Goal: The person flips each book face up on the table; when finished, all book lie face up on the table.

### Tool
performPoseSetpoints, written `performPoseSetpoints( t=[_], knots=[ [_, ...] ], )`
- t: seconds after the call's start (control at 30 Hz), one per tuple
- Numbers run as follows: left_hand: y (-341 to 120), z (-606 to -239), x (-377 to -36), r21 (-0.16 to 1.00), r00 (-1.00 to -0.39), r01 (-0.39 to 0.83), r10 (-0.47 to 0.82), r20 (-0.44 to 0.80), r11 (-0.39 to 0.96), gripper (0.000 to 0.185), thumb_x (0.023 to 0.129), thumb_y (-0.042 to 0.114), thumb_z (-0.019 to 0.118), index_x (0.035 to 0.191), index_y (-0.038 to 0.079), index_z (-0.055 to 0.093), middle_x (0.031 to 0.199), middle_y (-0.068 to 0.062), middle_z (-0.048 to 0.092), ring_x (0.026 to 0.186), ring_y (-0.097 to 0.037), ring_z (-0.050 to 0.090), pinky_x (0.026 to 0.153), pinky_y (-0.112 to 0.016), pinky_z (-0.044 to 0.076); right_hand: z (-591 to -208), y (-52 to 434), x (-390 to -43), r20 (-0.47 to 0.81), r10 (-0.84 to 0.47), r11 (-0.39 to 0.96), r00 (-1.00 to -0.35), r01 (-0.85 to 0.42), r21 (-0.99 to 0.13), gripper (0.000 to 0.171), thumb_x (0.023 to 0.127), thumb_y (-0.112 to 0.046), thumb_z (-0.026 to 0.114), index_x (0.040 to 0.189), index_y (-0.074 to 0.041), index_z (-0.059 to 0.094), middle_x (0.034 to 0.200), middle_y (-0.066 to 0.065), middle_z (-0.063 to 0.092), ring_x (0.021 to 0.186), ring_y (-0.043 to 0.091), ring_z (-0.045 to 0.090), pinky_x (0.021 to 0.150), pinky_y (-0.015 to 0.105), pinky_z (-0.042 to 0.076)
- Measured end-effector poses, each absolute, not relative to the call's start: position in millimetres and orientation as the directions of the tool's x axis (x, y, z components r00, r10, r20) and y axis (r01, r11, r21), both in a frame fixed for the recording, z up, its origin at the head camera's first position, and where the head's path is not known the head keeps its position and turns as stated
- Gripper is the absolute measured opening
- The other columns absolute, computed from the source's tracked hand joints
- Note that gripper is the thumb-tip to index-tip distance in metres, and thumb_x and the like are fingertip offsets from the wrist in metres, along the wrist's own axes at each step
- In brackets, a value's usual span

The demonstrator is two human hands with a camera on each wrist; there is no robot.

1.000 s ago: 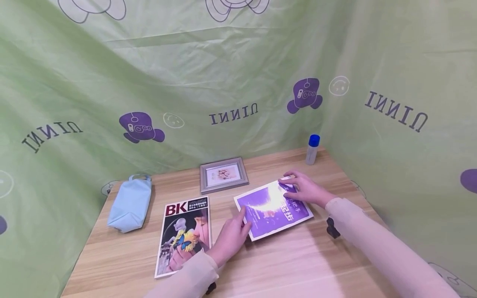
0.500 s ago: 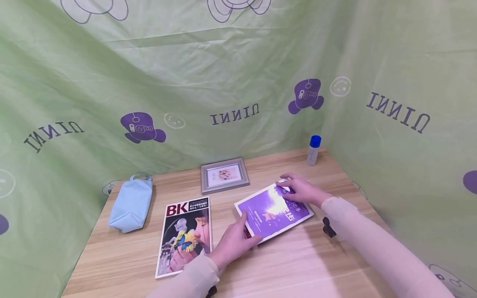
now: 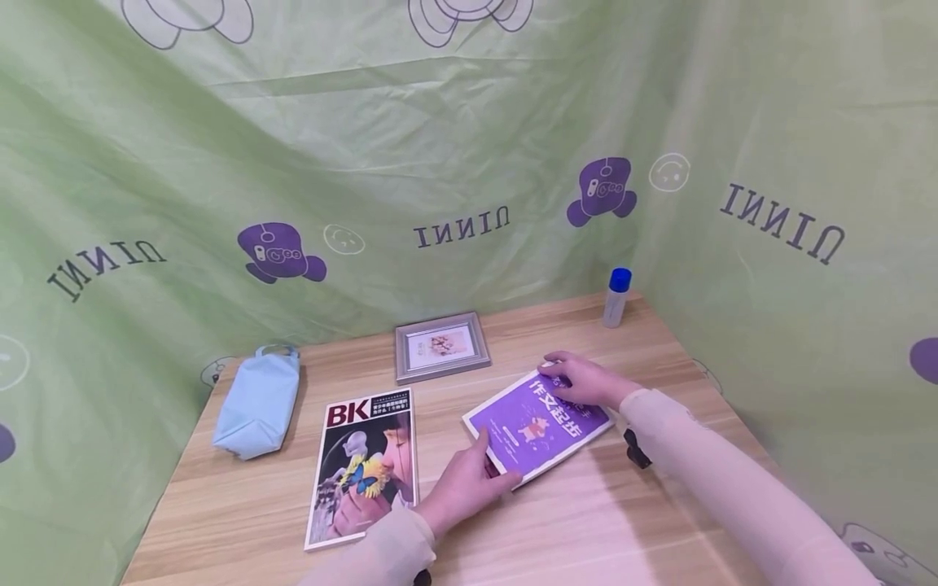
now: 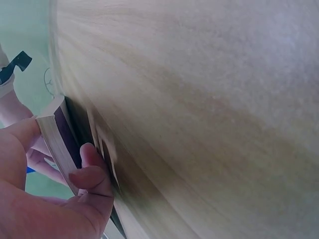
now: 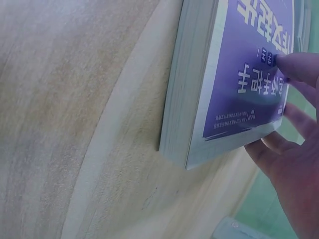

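Both hands hold a thick purple-covered book (image 3: 531, 448) close over the wooden table, its cover facing up and turned at an angle. My left hand (image 3: 469, 487) grips the near left edge; in the left wrist view, its curled fingers (image 4: 94, 174) reach under the book while the thumb lies on the upper side. My right hand (image 3: 586, 382) grips the far right part. The right wrist view shows one digit pressed on the cover and other fingers (image 5: 269, 149) behind the edge. Left of the book, a magazine (image 3: 362, 480) marked BK lies flat beside my left forearm.
A silver picture frame (image 3: 405, 358) lies flat behind the book. At the back right stands a clear bottle (image 3: 614, 309) with a blue cap. A light blue pouch (image 3: 256, 407) sits at the table's left. Green printed cloth (image 3: 513, 122) hangs around the table (image 3: 242, 496).
The book has turned slightly and tilted, so the glare has left its cover and the title shows. My right hand has come a little nearer and left; my left hand has shifted slightly right.
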State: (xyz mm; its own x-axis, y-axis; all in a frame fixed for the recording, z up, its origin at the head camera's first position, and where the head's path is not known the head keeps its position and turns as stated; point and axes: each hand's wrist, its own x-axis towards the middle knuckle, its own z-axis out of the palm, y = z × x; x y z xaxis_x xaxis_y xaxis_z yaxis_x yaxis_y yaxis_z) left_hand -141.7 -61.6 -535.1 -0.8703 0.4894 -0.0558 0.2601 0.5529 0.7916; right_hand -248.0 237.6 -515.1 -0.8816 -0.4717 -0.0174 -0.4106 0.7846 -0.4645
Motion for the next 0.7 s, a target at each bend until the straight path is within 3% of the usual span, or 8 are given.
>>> performPoseSetpoints(
  t=[0.17,0.4,0.7],
  knots=[
    [-61.0,-533.2,-141.4,0.789,-0.873,0.26,0.485,-0.056,0.558,0.11,0.09,0.042,0.081,0.155,-0.021,0.018,0.07,0.005,0.063,0.059,-0.007,0.059,0.058,-0.026,0.05,-513.2,234.6,-250.9,-0.036,-0.457,0.797,-0.889,-0.391,-0.46,0.05,0.097,-0.016,0.073,0.145,-0.003,0.061,0.155,0.029,0.043,0.139,0.051,0.045,0.116,0.061,0.035],
    [-56.0,-532.2,-139.5,0.768,-0.891,0.245,0.449,-0.062,0.592,0.109,0.089,0.044,0.082,0.154,-0.021,0.023,0.098,-0.01,0.072,0.072,-0.007,0.059,0.074,-0.029,0.055,-510.2,229.3,-253.2,-0.071,-0.445,0.814,-0.893,-0.37,-0.448,0.049,0.099,-0.015,0.07,0.146,-0.005,0.06,0.157,0.028,0.041,0.142,0.051,0.041,0.117,0.062,0.033],
    [-48.6,-532.8,-135.8,0.772,-0.898,0.215,0.431,-0.084,0.598,0.109,0.091,0.043,0.081,0.153,-0.023,0.021,0.072,0.005,0.059,0.059,-0.008,0.054,0.057,-0.026,0.048,-511.4,220.3,-256.7,-0.067,-0.427,0.841,-0.902,-0.368,-0.397,0.048,0.097,-0.017,0.071,0.142,-0.003,0.063,0.154,0.03,0.045,0.139,0.051,0.045,0.117,0.061,0.033]
  ],
)
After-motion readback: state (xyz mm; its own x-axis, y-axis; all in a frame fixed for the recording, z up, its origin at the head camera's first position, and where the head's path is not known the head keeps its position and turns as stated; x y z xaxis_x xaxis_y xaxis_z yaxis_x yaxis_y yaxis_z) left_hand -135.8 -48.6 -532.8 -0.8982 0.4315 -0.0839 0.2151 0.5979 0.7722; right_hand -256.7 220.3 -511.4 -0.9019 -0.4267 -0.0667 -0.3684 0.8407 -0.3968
